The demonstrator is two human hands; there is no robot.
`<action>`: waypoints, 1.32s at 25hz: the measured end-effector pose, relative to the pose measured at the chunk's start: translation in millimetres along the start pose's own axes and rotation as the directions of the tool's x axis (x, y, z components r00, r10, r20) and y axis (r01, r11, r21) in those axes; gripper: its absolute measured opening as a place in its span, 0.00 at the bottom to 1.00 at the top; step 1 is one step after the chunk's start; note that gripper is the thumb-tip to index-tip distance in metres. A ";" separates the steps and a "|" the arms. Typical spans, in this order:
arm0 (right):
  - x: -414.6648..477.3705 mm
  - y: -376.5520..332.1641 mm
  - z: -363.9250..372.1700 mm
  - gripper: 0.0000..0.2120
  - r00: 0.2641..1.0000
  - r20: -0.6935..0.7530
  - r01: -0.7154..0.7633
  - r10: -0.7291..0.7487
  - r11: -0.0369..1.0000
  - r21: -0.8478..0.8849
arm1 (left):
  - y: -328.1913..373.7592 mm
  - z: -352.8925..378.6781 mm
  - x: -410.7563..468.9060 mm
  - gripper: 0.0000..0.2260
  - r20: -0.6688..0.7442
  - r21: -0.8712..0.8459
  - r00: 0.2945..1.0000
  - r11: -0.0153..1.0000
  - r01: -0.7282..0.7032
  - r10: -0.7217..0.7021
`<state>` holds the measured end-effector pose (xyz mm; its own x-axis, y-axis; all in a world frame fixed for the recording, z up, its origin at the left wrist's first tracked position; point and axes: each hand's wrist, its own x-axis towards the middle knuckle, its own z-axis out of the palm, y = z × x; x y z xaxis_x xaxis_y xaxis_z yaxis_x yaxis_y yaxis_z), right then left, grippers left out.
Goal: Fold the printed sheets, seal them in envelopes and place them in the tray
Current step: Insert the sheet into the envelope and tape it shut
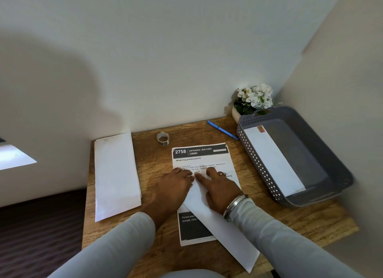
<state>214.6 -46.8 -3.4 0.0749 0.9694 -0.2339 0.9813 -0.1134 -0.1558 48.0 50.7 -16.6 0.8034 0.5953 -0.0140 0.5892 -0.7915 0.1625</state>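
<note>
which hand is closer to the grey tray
Right. The right hand rests on the envelope, left of the grey tray; the left hand lies beside it, farther left, toward the envelope stack.

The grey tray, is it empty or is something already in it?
Not empty. One white envelope lies inside the grey tray, along its perforated side.

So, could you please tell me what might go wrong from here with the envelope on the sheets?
1. The white envelope lies askew over the printed sheets, its near corner at the edge of the desk; it may slip off.
2. The left hand and right hand both bear on it above the stack, so the top sheet could drag or crease.
</note>
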 end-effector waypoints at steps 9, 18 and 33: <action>-4.4 5.6 2.1 0.29 0.999 -0.032 0.013 -0.012 0.999 0.034 | 0.4 0.7 -0.2 0.16 0.016 -0.005 1.000 1.000 0.007 -0.007; -6.2 0.1 6.2 0.32 0.998 -0.033 -0.055 0.056 0.998 0.022 | 1.2 2.6 -3.1 0.15 -0.003 -0.014 0.999 0.999 0.040 -0.040; -13.2 3.2 1.6 0.28 0.999 -0.046 -0.019 0.022 0.998 0.061 | 3.7 2.6 -2.6 0.16 0.006 -0.019 0.999 0.999 0.048 -0.048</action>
<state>216.4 -60.3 -2.4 0.1045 0.9757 -0.1924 0.9669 -0.1449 -0.2100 48.3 45.8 -18.6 0.7749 0.6315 -0.0274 0.6252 -0.7594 0.1800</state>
